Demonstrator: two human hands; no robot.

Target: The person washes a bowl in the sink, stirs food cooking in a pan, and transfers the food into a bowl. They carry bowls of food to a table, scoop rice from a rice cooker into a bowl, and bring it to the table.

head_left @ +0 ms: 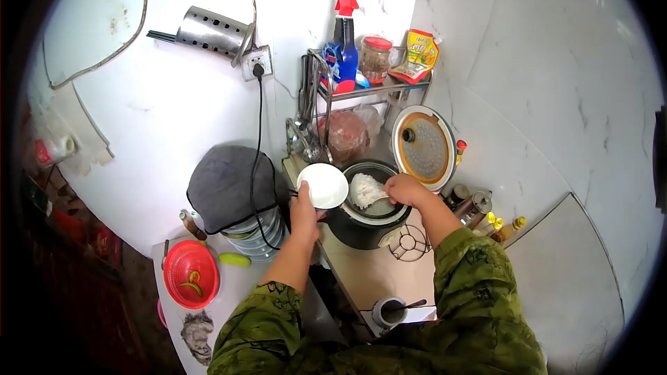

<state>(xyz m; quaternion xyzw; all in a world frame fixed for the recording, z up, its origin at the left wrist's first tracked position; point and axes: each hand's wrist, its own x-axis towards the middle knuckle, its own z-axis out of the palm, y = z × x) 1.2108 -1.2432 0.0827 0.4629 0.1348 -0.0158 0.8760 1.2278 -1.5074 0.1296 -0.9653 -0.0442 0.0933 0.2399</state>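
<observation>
My left hand (pixel 303 215) grips a white bowl (pixel 324 185) by its near left side, tilted so that its bare inside shows. Just to the right stands a dark rice cooker (pixel 356 236) with its lid (pixel 424 146) raised at the back right. My right hand (pixel 406 190) is closed over the cooker's right rim, around the handle of a rice paddle (pixel 381 199). A mound of white rice (pixel 364 189) covers the paddle's head inside the cooker's opening. My fingers hide most of the handle.
A wire rack (pixel 410 243) lies by the cooker, with a grey cup (pixel 389 312) nearer me. Behind is a metal shelf (pixel 375 87) with a spray bottle (pixel 340 52). Bottles (pixel 511 229) stand right. A cord (pixel 260 139) hangs over the grey cloth cover (pixel 226 184); a red basket (pixel 189 246) sits left.
</observation>
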